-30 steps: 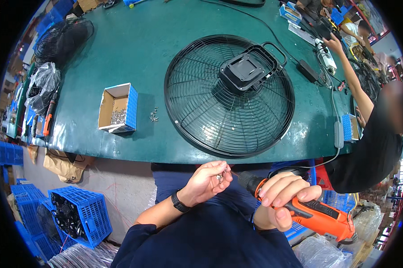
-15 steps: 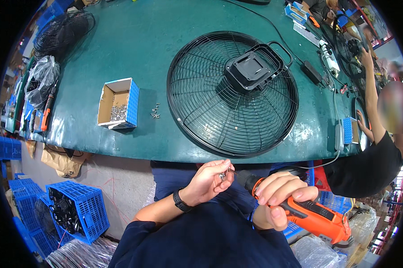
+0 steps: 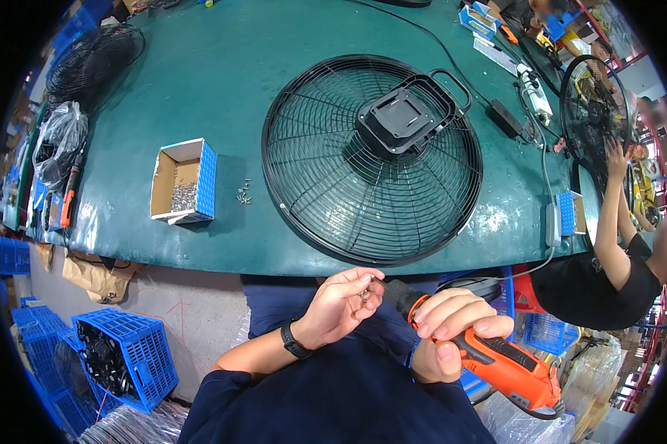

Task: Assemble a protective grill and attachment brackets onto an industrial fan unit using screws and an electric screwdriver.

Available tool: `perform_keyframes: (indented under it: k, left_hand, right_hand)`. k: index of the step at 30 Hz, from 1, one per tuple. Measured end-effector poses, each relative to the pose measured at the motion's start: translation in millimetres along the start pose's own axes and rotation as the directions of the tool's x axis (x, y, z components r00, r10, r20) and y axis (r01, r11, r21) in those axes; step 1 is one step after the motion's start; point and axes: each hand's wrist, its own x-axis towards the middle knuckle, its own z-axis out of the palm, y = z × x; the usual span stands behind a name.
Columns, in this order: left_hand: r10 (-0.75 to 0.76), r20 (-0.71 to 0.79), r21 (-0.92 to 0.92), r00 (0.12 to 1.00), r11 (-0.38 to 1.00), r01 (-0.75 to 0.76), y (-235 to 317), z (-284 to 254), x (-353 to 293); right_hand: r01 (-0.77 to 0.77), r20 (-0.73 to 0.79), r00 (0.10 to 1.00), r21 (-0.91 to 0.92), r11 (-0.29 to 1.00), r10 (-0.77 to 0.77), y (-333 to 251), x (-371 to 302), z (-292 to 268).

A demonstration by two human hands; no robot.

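Note:
My right hand [image 3: 459,325] is wrapped round an orange and black power screwdriver [image 3: 507,370], its black nose pointing left. Close to that tip, my left hand [image 3: 344,302] has its fingers curled over a few small silver screws [image 3: 364,294]; thumb and forefinger meet at the bit. Both hands are just off the table's front edge. Beyond them a round black fan guard [image 3: 370,214] lies on the green table, with a black square housing [image 3: 396,118] and a loop handle on top. Several loose screws [image 3: 244,192] lie left of the guard, beside a blue cardboard box [image 3: 206,181] holding many more.
A second orange screwdriver [image 3: 69,196], a plastic bag [image 3: 58,144] and wire guards [image 3: 97,59] are at the left. Power strips [image 3: 535,95] and cables run along the right, where a co-worker's arm [image 3: 613,214] handles another guard. Blue crates [image 3: 145,355] stand on the floor.
The table and everything on it have shifted slightly left in view. My left fingers have closed in nearer the screwdriver's tip. The co-worker's arm has lowered.

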Motion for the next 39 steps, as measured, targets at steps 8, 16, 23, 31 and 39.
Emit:
perform_keyframes:
  k: [8, 16, 23, 31, 39]
  left_hand:
    - [-0.06, 0.071, -0.059, 0.996, 0.996, 0.065, -8.1, -11.8, 14.6]
    - [-0.064, 0.042, -0.073, 0.997, 0.995, 0.067, -10.7, -16.5, 25.0]
    - [-0.081, -0.073, -0.062, 0.994, 0.995, 0.077, -13.5, -15.9, 24.8]
    - [-0.091, -0.025, -0.001, 0.996, 0.996, 0.091, -12.4, -19.4, 20.8]
    - [-0.06, -0.063, -0.006, 0.996, 0.998, 0.059, -11.1, -19.4, 20.0]
  right_hand:
    - [-0.127, -0.167, 0.98, -0.119, 0.985, 0.107, 2.1, -4.5, 7.6]
    - [-0.245, -0.203, 0.954, -0.114, 0.963, 0.218, 12.8, -1.9, 10.5]
    - [-0.321, -0.143, 0.943, -0.141, 0.936, 0.302, 23.1, 8.2, 11.9]
    - [-0.321, 0.001, 0.947, -0.068, 0.945, 0.321, 42.1, 18.9, 6.0]
    - [-0.315, -0.042, 0.949, -0.119, 0.941, 0.312, 44.0, 16.8, 16.5]
